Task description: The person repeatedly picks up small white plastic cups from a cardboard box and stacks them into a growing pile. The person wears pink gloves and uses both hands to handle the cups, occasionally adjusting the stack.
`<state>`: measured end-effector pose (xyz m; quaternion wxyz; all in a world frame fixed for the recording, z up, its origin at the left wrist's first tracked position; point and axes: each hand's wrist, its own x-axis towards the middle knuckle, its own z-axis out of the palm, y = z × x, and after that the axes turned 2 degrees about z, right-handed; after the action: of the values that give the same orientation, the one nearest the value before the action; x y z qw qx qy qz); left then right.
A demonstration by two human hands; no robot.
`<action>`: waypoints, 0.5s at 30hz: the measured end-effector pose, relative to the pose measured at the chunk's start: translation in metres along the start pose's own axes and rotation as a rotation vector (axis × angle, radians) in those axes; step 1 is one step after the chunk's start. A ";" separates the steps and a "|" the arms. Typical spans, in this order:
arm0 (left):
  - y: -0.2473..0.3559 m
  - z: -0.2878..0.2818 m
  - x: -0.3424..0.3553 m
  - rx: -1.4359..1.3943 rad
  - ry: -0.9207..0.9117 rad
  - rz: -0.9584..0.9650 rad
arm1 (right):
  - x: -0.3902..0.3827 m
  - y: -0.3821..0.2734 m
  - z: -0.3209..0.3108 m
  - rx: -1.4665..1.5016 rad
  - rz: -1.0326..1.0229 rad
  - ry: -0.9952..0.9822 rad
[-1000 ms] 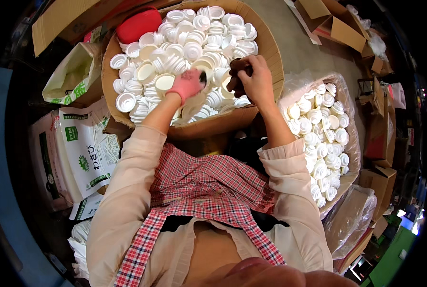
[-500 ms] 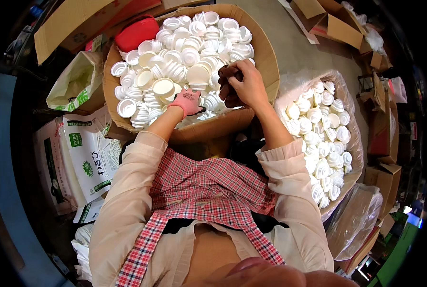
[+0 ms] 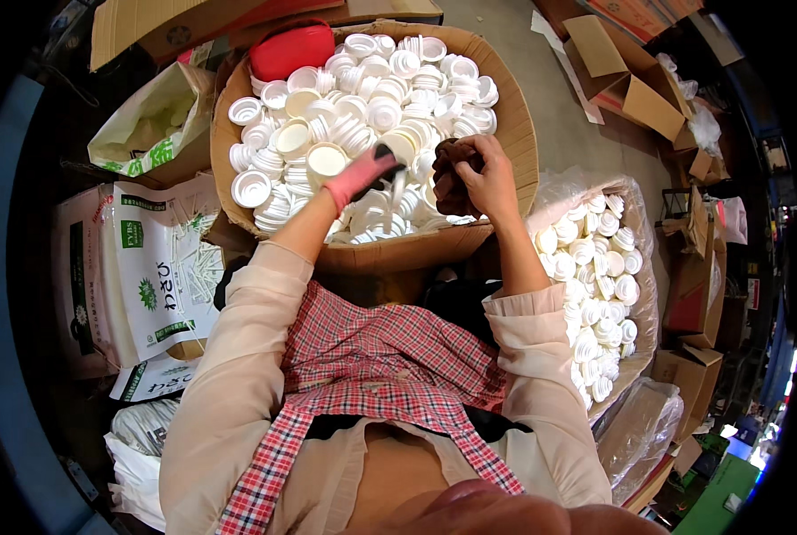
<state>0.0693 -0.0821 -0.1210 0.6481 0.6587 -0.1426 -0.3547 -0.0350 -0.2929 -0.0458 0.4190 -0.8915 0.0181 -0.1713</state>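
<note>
Hands, two: pink-gloved left hand [image 3: 354,182] half-curled, its hold unclear to me; right hand [image 3: 495,185] curled around a dark brown item [image 3: 450,189]; white caps [image 3: 383,114], upper centre, lay cartoned, seemingly for easy reach.

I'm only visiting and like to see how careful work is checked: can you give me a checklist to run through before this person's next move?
1. Left hand gloved: ok, in a pink glove with dark fingertips.
2. Left hand's grip clear to see: cannot tell; the fingers and something white below them are blurred.
3. Right hand free: not ok, it holds a dark brown bundle.
4. White lids close to the left hand: ok, they fill the large box beneath it.
5. Red pouch clear of both hands: ok, it sits at the box's far left.
</note>
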 end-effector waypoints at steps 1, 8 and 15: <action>0.016 -0.005 -0.007 0.347 0.018 0.376 | 0.000 -0.001 0.001 0.020 -0.011 -0.005; 0.008 0.010 -0.011 0.331 0.333 0.698 | -0.013 -0.025 0.060 -0.055 -0.371 -0.057; -0.022 0.021 -0.001 -1.002 -0.233 0.237 | -0.022 -0.059 0.074 0.188 -0.414 0.009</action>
<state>0.0491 -0.0946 -0.1404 0.8990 0.2036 -0.1003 -0.3745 -0.0384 -0.1957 -0.0515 0.4560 -0.8324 -0.1796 -0.2584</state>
